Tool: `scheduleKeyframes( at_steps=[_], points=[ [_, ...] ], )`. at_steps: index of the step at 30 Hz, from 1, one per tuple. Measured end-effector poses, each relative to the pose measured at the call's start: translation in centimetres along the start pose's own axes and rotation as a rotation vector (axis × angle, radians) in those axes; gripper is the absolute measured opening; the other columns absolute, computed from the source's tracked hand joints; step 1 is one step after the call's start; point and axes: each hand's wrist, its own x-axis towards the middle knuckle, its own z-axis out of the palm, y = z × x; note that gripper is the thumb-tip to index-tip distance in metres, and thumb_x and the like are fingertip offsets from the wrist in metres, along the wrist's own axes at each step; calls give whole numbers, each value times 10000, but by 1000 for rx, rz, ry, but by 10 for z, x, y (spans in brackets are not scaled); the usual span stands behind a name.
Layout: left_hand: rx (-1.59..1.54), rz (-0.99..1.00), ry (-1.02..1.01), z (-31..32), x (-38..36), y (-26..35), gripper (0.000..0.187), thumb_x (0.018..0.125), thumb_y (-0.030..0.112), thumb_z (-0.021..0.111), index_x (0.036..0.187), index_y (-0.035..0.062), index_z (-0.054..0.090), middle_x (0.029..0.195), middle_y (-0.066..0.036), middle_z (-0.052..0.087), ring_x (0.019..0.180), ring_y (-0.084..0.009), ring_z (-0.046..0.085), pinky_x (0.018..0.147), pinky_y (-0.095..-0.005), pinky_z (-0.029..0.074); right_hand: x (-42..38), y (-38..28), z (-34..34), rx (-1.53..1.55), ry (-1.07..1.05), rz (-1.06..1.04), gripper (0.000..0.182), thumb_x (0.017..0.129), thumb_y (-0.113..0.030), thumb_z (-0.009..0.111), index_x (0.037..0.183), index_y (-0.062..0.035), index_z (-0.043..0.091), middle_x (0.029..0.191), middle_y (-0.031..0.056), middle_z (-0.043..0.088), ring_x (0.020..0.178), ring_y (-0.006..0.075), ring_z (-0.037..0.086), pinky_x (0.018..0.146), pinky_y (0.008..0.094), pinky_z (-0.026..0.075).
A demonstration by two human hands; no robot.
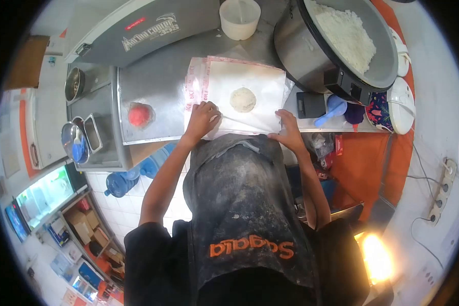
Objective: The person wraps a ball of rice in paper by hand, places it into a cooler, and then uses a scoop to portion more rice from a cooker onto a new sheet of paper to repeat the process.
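Observation:
A mound of white rice (243,100) sits on the top sheet of white wrapping paper (262,76), which lies on a stack of sheets with red print along the left. My left hand (204,121) has its fingers curled on the near left part of the paper, gripping it. At the near right edge is my right hand (288,131), holding the paper there with thumb and fingers bent around the edge. A crease runs across the near part of the sheet between both hands.
A large cooker full of rice (344,38) stands at the back right. Nearby are a white tub (239,20), a black scale-like device (311,105) and a blue scoop (334,110). A pink-red bundle (140,115) lies left. Metal bowls (75,84) stand further left.

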Motion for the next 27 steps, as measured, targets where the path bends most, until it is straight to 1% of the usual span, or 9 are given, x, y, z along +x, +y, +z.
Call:
scheduleKeyframes(
  at_steps=[6,8,12,16,19,22,24,26,27],
  points=[
    [-122,-31,69,-8,11,-7,99,827,165,782,883,89,752,988,-49,694,970,-290,629,807,-445,462,8,19,24,-160,96,-47,243,868,-195,805,1084,-89,767,1258,79,679,1183,300,569,1005,411,469],
    [-226,-37,143,-8,20,-14,146,859,182,780,877,40,750,882,-84,701,848,-271,657,748,-406,498,22,13,30,55,216,179,165,943,-186,730,1023,-46,768,1088,85,725,1044,283,613,910,384,485],
    [-378,-451,-67,7,23,-54,251,878,246,788,874,-1,748,731,-98,663,683,-256,625,673,-369,496,37,21,31,12,276,195,244,973,-247,710,989,-5,736,942,147,710,848,281,610,780,365,479],
    [-581,-596,182,1,33,-52,312,903,252,775,805,-30,685,702,-100,639,632,-243,578,642,-392,474,45,30,32,-44,272,395,400,977,-331,720,839,33,628,687,138,565,637,201,477,622,362,418],
    [-237,-315,452,-12,30,-4,120,895,142,743,867,42,683,849,-118,651,784,-299,615,718,-414,476,49,21,37,65,334,416,463,980,-356,720,778,37,580,603,99,470,603,144,412,571,350,381],
    [-186,194,-191,-9,17,56,87,916,135,697,958,59,684,937,-102,674,915,-339,651,860,-447,512,45,33,36,92,317,444,468,979,-362,720,779,43,599,593,71,453,614,116,405,563,338,372],
    [-254,219,-414,3,17,58,266,955,234,634,1150,55,665,1206,-168,652,1134,-362,608,970,-473,478,49,33,35,84,280,467,461,977,-365,721,791,45,623,599,59,467,621,111,411,567,332,374],
    [35,300,-188,14,24,50,536,957,272,641,1414,12,539,1547,-197,452,1432,-337,435,1160,-454,385,51,20,32,149,310,501,461,975,-376,723,812,50,650,590,28,465,622,105,403,572,322,374],
    [179,309,-362,15,27,44,763,941,348,664,1542,-23,376,1692,-166,230,1568,-303,215,1259,-450,257,49,22,30,142,308,500,461,975,-376,723,812,50,650,590,28,465,622,105,403,572,322,374]
  ],
)
